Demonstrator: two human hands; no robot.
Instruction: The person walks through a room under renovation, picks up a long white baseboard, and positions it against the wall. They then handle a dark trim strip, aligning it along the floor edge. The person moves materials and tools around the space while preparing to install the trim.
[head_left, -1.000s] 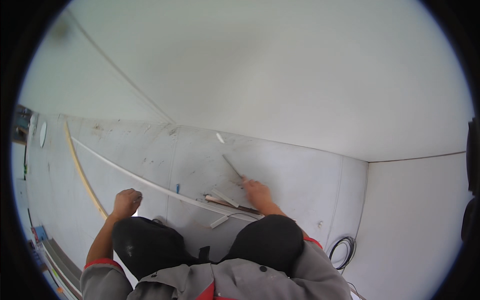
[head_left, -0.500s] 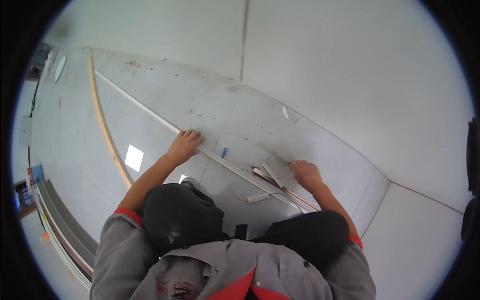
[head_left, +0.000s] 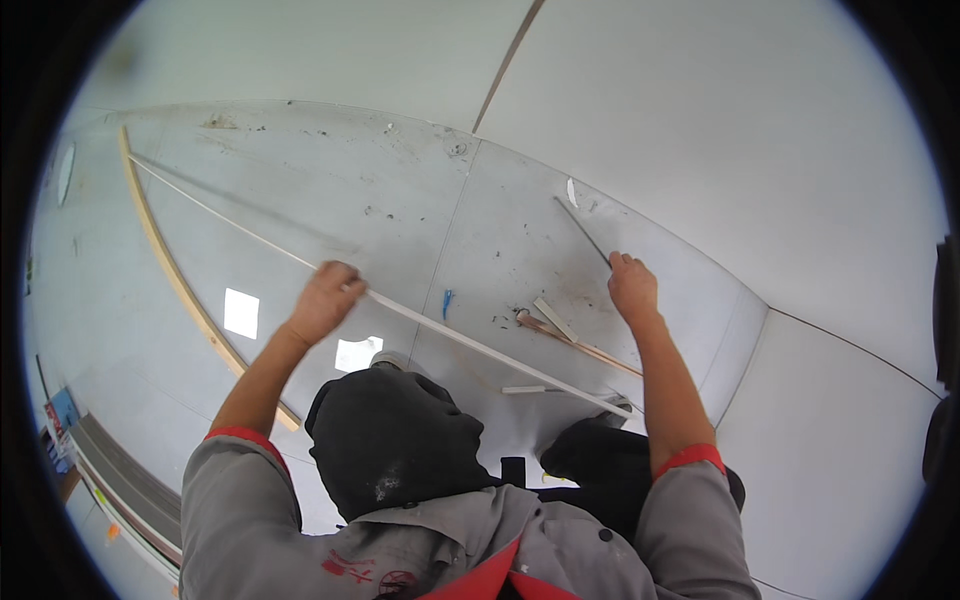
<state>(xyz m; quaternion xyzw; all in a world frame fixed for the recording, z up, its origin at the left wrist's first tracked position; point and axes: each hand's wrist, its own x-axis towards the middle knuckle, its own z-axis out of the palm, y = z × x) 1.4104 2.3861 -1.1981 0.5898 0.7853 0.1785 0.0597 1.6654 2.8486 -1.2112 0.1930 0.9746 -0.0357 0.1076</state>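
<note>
Left grip [head_left: 332, 300] is closed around a long white strip [head_left: 470, 343]; right grip [head_left: 633, 285] is closed on the near end of a thin dark grey bar [head_left: 582, 231], whose free end points away toward the wall [head_left: 640, 110]. The strip runs diagonally over the pale grey floor [head_left: 400, 170], from near the far end of a tan wooden batten [head_left: 184, 292] at left to beside a shoe [head_left: 614, 409] at right. A soft shadow streak lies beyond its left half; cannot tell whether the strip touches the floor there. Between the strip and the right grip: a short white offcut [head_left: 556, 320] lying against brown strips [head_left: 580, 346]. Small blue item [head_left: 447, 304] lies just beyond the strip; kind unclear. On the near side, a small white block [head_left: 523, 389] lies close to the strip. White sliver [head_left: 572, 192] lies near the wall, close to the bar's free end. The dark-clad left knee [head_left: 390, 440] hides floor nearer the body. Two bright patches [head_left: 241, 313] show at left, light or sheet undetermined. Long grey-brown boards [head_left: 130, 480] lie at lower left, well apart from both hands.
</note>
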